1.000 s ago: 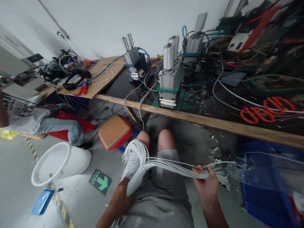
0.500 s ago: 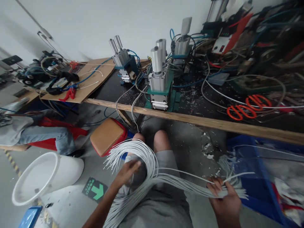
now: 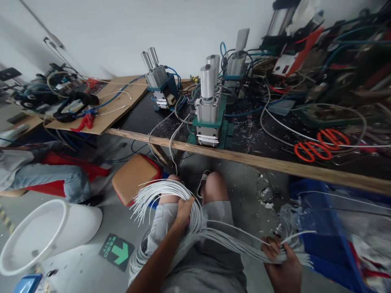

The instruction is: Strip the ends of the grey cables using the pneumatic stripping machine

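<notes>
A thick bundle of thin white cables (image 3: 166,188) lies looped across my lap, its cut ends fanned out at the left. My left hand (image 3: 184,211) is closed on the loop near my knees, fingers curled over the strands. At the right, my right hand (image 3: 280,256) grips the bundle's other end, with the tips sticking out past the fingers. One separate cable (image 3: 301,235) passes through the same hand, apart from the rest, and points to the right.
Pneumatic machines with silver cylinders (image 3: 208,91) stand on the black workbench (image 3: 250,136). A blue bin (image 3: 324,244) sits at the right, a white bucket (image 3: 65,228) and a brown-topped stool (image 3: 136,179) at the left. Another person's leg (image 3: 58,175) is at the far left.
My left hand has moved right and onto the cable loop, closing on it. My right hand has stayed on the bundle's end. The view has shifted slightly.
</notes>
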A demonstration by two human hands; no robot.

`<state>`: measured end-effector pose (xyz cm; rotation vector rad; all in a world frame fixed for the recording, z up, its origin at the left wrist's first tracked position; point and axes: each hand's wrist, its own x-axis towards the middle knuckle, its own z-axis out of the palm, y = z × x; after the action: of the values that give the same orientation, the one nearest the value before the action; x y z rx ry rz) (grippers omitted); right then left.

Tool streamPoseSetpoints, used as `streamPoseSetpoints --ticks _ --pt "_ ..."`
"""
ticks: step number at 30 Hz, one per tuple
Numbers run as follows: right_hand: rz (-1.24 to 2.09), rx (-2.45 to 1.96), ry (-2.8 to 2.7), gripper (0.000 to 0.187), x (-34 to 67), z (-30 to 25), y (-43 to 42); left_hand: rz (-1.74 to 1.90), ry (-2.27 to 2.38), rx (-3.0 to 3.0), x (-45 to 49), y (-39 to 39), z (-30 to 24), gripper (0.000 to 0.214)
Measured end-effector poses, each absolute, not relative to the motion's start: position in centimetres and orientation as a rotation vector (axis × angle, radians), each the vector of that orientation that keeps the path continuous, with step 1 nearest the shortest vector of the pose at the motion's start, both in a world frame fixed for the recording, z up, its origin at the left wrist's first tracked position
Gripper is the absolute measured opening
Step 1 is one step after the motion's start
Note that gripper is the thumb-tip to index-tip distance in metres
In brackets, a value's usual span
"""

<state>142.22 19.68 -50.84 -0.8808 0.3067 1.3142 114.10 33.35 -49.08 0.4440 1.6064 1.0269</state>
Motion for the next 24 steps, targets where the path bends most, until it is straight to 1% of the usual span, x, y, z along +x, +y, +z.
streamPoseSetpoints --ticks 2,4,9,11,14,16,21,24 --pt "1.335 -0.882 0.269 0.043 142.3 -52.2 20.1 1.021 1.577 0.471 113.8 33.6 -49.3 0.013" --pt "1.355 -0.880 0.244 0.045 142.3 -53.2 21.3 1.032 1.545 0.494 113.2 33.9 -49.7 0.015" --pt "1.418 -0.918 0.178 0.048 142.8 -53.1 26.3 1.058 1.523 0.461 112.0 34.3 -51.1 0.050" --pt "1.443 -0.963 0.119 0.045 143.5 -52.0 27.9 1.042 1.548 0.421 112.5 34.6 -51.6 0.057" --pt "1.425 -0.974 0.094 0.041 144.1 -50.3 29.5 1.014 1.591 0.411 113.7 36.2 -51.9 0.058" --pt "1.383 -0.950 0.113 0.043 143.7 -50.0 30.4 0.996 1.591 0.459 114.0 37.8 -51.8 0.058" --pt "1.323 -0.911 0.159 0.049 141.9 -51.5 32.3 0.929 1.617 0.591 112.6 39.6 -51.1 0.069" --pt "1.316 -0.905 0.182 0.056 141.2 -52.4 31.6 0.856 1.650 0.697 111.3 38.0 -50.6 0.066"
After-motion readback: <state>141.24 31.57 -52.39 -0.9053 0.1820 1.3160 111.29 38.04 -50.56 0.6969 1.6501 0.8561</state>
